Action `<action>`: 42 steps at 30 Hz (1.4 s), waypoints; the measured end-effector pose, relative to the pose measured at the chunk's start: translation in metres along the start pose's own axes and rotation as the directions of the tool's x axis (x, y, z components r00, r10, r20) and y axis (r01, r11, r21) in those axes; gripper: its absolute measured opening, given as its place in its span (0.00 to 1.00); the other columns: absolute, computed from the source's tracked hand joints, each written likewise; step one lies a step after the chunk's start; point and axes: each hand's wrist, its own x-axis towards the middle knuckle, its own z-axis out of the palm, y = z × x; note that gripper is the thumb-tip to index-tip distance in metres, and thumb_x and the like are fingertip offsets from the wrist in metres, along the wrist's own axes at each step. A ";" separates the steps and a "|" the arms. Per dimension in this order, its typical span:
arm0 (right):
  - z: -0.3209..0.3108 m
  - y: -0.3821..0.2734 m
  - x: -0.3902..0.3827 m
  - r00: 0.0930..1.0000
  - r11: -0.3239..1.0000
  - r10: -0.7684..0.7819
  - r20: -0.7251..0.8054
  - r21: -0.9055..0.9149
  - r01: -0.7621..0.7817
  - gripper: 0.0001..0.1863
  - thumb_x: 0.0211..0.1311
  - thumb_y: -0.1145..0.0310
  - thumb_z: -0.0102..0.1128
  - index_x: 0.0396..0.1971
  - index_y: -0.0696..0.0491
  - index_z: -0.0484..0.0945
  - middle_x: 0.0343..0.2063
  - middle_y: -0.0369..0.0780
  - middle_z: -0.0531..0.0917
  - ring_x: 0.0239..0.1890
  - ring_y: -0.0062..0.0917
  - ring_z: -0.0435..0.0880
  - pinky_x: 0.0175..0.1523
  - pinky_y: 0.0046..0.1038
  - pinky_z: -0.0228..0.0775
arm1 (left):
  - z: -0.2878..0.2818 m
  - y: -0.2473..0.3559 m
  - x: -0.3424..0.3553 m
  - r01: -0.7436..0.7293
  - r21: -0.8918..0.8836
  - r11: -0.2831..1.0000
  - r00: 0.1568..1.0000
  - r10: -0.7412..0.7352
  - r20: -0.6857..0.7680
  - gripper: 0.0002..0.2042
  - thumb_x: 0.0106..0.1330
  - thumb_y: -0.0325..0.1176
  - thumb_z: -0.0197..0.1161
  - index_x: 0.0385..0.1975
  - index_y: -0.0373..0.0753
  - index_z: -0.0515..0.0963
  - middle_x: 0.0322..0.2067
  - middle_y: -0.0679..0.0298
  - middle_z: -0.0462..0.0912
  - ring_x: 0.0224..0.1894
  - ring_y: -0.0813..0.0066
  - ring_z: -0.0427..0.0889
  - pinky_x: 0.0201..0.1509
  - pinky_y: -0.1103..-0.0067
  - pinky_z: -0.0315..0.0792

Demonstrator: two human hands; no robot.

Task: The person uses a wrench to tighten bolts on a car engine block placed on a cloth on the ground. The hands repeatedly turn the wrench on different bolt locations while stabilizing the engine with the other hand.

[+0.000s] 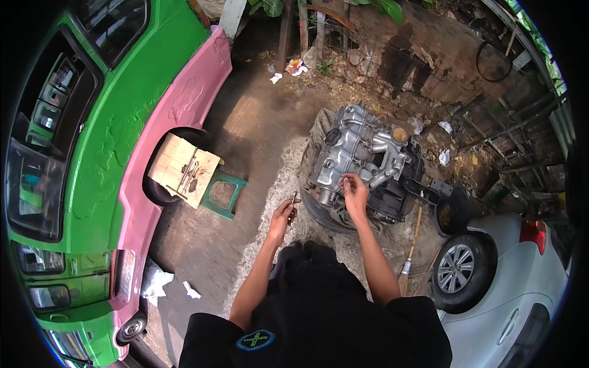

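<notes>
Black shirt (319, 319) below; left hand (283, 216) grips small tool (294, 201), right hand (354, 191) pinches at engine (362, 162).

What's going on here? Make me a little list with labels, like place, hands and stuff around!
place: dirt yard outdoors
left hand: holds a small metal tool
right hand: fingers pinched at the engine, near its front edge
engine: grey metal, sits on the ground
left side: green and pink vehicle, stool bearing a board with tools
right side: white car, brush on the ground
</notes>
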 end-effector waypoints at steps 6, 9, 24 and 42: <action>-0.001 -0.023 0.020 0.995 0.979 -0.100 0.029 -0.173 0.103 0.08 0.68 0.77 0.60 0.44 0.56 0.84 0.33 0.45 0.86 0.32 0.30 0.86 0.39 0.34 0.77 | 0.033 0.009 0.024 -0.039 -0.027 0.999 0.994 0.036 -0.104 0.15 0.79 0.28 0.53 0.63 0.44 0.74 0.32 0.66 0.80 0.32 0.82 0.72 0.38 0.81 0.69; 0.010 -0.029 0.033 0.981 0.948 -0.193 0.024 -0.253 0.193 0.08 0.67 0.76 0.60 0.44 0.56 0.84 0.32 0.45 0.85 0.35 0.35 0.86 0.42 0.37 0.76 | 0.034 0.011 0.044 -0.026 0.080 0.996 0.992 0.036 -0.122 0.17 0.78 0.27 0.53 0.63 0.45 0.74 0.32 0.66 0.80 0.31 0.82 0.72 0.37 0.81 0.69; 0.045 -0.023 0.048 0.923 0.767 -0.354 -0.151 -0.612 0.194 0.04 0.57 0.70 0.63 0.33 0.51 0.81 0.31 0.39 0.80 0.38 0.38 0.81 0.43 0.40 0.74 | 0.008 -0.008 0.133 -0.006 0.059 0.998 1.000 0.006 -0.011 0.14 0.73 0.22 0.62 0.56 0.41 0.83 0.34 0.69 0.83 0.35 0.83 0.74 0.41 0.82 0.68; 0.048 -0.028 0.044 0.929 0.779 -0.328 -0.170 -0.605 0.164 0.05 0.56 0.72 0.61 0.33 0.50 0.82 0.30 0.39 0.79 0.37 0.37 0.80 0.42 0.39 0.73 | -0.003 -0.008 0.138 0.022 0.009 1.000 0.996 -0.022 0.081 0.08 0.75 0.27 0.64 0.50 0.36 0.84 0.35 0.70 0.84 0.40 0.84 0.78 0.48 0.83 0.70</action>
